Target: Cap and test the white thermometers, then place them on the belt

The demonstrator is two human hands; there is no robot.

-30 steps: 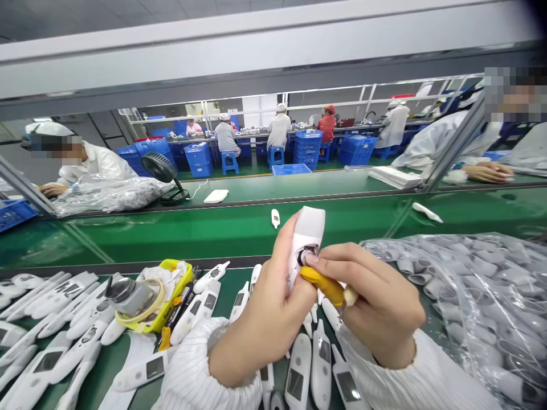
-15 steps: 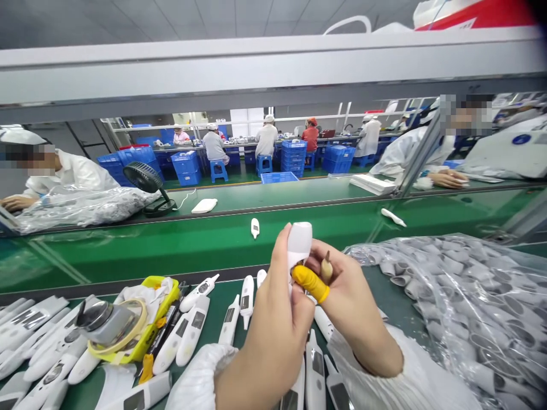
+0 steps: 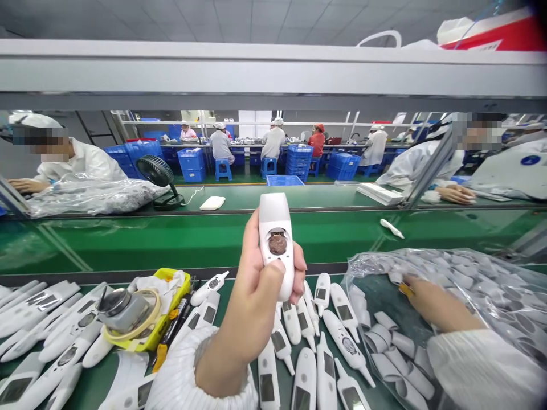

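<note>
In my left hand (image 3: 256, 285) is a white thermometer (image 3: 276, 247) held upright, fingers wrapped round its body and thumb pressed on its front. Its upper end has a grey cap (image 3: 274, 208). A round opening in the front shows a brownish disc inside. My right hand (image 3: 431, 299), with a yellow finger cot (image 3: 405, 290), reaches into a clear plastic bag (image 3: 376, 259) among grey caps (image 3: 404, 344). Its fingertips are among the caps, mostly hidden, and whether they grip one cannot be made out. Several white thermometers (image 3: 326, 361) lie on the bench below my left hand.
A yellow tray (image 3: 149, 341) with a grey metal-topped jar (image 3: 122, 310) and a tape roll stands left, amid more thermometers. Beyond runs a green conveyor (image 3: 196, 239) with a white piece (image 3: 392, 228) on it. A black fan (image 3: 158, 176) and co-workers are across the line.
My right hand has left the thermometer and moved right into the bag of caps. My left hand has turned the thermometer so its front opening shows. The thermometer on the conveyor is no longer seen.
</note>
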